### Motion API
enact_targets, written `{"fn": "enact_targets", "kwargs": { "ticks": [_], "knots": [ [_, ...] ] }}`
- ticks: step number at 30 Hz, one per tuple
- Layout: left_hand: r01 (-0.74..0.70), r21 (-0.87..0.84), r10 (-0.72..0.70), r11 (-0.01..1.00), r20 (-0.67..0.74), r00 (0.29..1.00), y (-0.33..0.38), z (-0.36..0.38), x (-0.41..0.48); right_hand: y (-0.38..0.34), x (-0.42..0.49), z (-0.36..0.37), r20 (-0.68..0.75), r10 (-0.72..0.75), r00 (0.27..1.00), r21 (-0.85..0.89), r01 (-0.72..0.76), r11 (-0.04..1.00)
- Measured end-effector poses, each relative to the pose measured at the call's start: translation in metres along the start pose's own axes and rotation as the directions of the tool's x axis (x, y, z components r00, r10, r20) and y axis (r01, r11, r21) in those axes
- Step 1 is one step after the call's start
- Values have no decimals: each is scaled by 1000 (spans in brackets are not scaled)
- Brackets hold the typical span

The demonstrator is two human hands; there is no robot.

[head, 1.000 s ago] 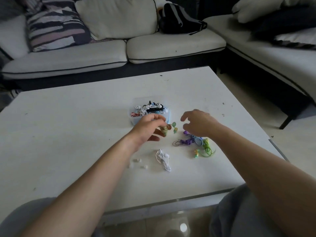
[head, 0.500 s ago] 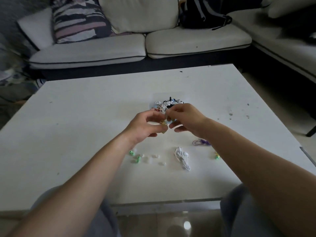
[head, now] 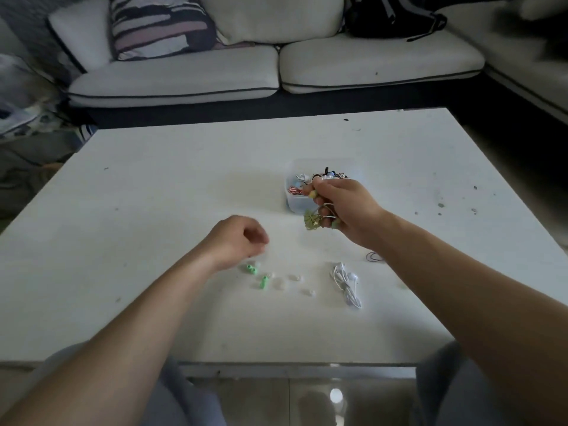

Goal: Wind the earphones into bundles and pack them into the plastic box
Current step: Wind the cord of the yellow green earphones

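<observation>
The right grip (head: 347,207) is closed around a yellow-green earphone (head: 311,221). Its fingers curl through loops of cord, one bud shows by the thumb, and a wound tuft sticks out below the fingers. The hand is raised above the worktop (head: 153,195), right at the near wall of the box (head: 295,206) and partly in front of it. The bundle looks finished and ready to go in. The tight hold probably keeps the loops from springing apart before the drop.

The box is clear plastic and open at the top. It is already heaped with bundles (head: 325,176) in white, black and red. Little space seems left inside, so this one will likely have to sit on top of the heap.

The left grip (head: 238,241) hangs over the worktop to the left, well apart from the box, knuckles up and fingers curled under. Whether it holds anything cannot be told. Just beside it lie loose green tips (head: 250,269), and to their right are a few pale tips (head: 295,277).

A white earphone (head: 345,282) lies bunched between the two forearms, apparently waiting its turn. A dark cord (head: 373,257) peeps out beside the right forearm, and the rest of it is hidden.

The worktop is white and wide. Open surface to the left and behind the box gives both arms room to swing. Everything sits well in from the edges, and the white earphone lies nearest the front edge. A sofa (head: 276,72) stands beyond the far edge.
</observation>
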State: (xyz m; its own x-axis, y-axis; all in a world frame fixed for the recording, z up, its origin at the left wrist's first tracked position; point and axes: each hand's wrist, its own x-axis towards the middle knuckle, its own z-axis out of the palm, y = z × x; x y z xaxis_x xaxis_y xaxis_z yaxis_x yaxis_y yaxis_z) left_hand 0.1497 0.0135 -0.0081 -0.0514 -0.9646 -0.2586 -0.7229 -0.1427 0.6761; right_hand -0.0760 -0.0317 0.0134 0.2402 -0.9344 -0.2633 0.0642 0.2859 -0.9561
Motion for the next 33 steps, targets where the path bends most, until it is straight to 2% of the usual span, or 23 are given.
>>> {"fn": "enact_targets", "kwargs": {
  "ticks": [2, 4, 6, 13, 23, 26, 29, 31, 33],
  "knots": [
    [13, 193, -26, 981, 68, 997, -15, 6, -1, 4, 1, 2, 14, -35, 999, -67, 36, 997],
    [15, 269, -46, 963, 109, 993, -24, 12, -2, 6, 2, 4, 38, -48, 998, -59, 50, 997],
    [23, 301, -50, 953, 80, 996, -30, 16, -3, 6, 2, 6, 55, -46, 997, -47, 49, 998],
    [8, 299, -16, 954, 25, 1000, -37, 17, -2, 10, 0, 8, 65, -36, 997, -24, 38, 999],
    [106, 229, -90, 968, -80, 993, -30, 7, -1, 8, 1, 7, 123, 15, 992, 61, -22, 998],
    [71, 118, -49, 990, -182, 982, -13, -6, -4, 8, -1, 6, 146, -12, 989, 37, 7, 999],
    [-3, -170, -37, 985, -233, 972, 9, -17, -12, 5, -6, 9, 177, -59, 982, -25, 64, 998],
    [-40, -436, -53, 899, -199, 978, 23, -22, -18, 5, -9, 13, 192, -87, 977, -23, 93, 995],
    [-49, -628, -68, 777, -162, 985, 35, -21, -21, 5, -12, 18, 192, -97, 977, -2, 99, 995]
  ]
}}
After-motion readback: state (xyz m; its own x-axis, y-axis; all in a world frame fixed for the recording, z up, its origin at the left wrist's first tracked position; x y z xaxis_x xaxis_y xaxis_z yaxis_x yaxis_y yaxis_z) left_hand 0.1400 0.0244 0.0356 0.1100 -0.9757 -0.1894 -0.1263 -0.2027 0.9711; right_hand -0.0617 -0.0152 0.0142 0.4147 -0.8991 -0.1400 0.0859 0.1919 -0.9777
